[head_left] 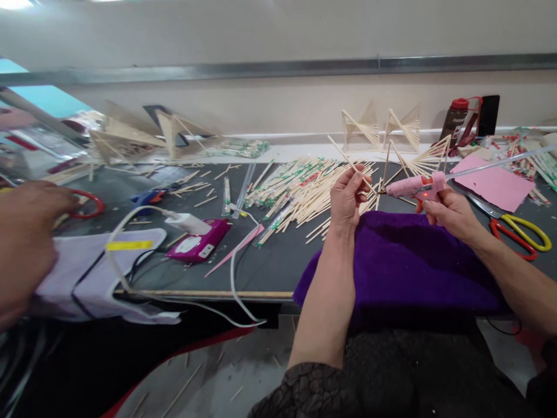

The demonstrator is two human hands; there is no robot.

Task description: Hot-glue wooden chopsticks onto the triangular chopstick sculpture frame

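Everything's shot from one head-worn cam, squished a bit in height; the table (272,270) is looked down on from the wearer's side, with the lens aimed forward to the wall (261,35) behind it; the left hand (346,194) and right hand (451,210) are caught from behind, pretty near, right of centre; a dark sleeve (304,389) and some floor (217,389) are taken in at the bottom; a co-worker's hand (32,217) is picked up super close at the left edge, kinda blurry

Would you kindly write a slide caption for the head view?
The left hand holds a thin stick close to the pink glue gun in the right hand, loose sticks piled beyond.
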